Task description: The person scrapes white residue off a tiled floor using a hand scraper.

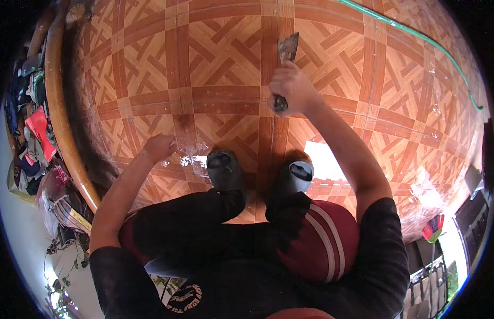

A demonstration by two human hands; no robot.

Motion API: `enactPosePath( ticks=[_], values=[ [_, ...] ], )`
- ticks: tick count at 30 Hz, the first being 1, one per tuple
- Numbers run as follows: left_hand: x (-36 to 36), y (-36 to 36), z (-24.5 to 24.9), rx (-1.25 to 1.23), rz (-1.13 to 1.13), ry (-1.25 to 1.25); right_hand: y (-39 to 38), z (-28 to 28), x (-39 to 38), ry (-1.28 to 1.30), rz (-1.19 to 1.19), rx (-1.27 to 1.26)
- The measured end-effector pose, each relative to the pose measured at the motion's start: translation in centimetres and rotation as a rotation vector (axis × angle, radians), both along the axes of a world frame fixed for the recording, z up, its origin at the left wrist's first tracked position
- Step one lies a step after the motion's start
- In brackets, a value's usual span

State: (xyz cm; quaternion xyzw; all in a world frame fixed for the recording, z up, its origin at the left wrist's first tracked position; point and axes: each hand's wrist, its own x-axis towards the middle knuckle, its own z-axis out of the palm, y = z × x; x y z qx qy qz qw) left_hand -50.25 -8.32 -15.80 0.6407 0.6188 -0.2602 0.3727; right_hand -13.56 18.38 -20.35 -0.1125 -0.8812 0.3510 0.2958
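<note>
My right hand (293, 89) is wrapped round the handle of a putty knife (288, 47), held over the tiled floor (225, 50). Its broad, stained metal blade points away from me, and the handle's butt shows below my fist. To the left, my left hand (160, 148) is curled into a fist above the floor, with nothing showing in it. Wet, shiny patches lie on the tiles near this hand and beside my feet.
My two shoes (224, 169) stand on the floor between my hands. A green hose (417, 34) curves across the upper right. Along the left runs a curved wooden rail (58, 106), with piled clothes and bags (40, 130) behind it. Plants and a metal grille (428, 287) are at the lower right.
</note>
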Motion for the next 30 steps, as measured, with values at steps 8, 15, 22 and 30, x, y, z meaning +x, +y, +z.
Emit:
enactPosePath(
  ticks=[8,15,22,30],
  values=[
    [-0.1,0.2,-0.5,0.030,-0.017,-0.025,-0.7,-1.1,0.4,0.009,-0.017,0.016],
    [0.6,0.6,-0.4,0.020,-0.007,-0.012,0.3,-2.1,-0.3,0.052,-0.119,0.020],
    [-0.3,2.4,-1.2,0.105,-0.128,0.027,-0.9,-1.8,0.8,0.081,-0.079,-0.006],
    [1.0,2.2,1.0,0.057,-0.073,0.008,-2.1,-2.0,1.2,0.103,-0.068,0.030]
  ],
)
